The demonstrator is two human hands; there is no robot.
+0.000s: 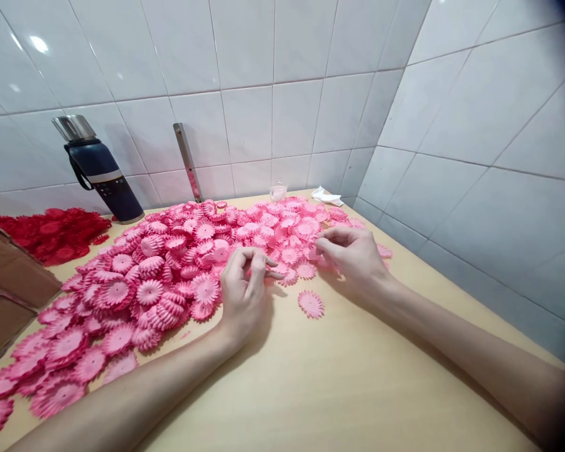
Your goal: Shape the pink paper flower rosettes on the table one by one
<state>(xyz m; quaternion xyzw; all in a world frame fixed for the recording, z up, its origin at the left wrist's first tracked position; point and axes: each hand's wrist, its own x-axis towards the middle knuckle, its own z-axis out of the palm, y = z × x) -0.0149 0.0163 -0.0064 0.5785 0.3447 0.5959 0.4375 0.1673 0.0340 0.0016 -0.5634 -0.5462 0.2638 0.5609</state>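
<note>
A broad heap of pink flower-shaped petal pieces covers the left and middle of a light wooden table. My left hand rests at the heap's near edge, fingers curled and pinched together over a pink piece that is mostly hidden. My right hand reaches into the heap's right edge, fingertips pinching at pink pieces there. One single pink flower piece lies apart on the bare wood between my two hands.
A pile of red flower pieces lies at the far left beside a dark blue flask with a steel cap. A small clear cup and crumpled white paper sit by the tiled wall. A brown box stands left.
</note>
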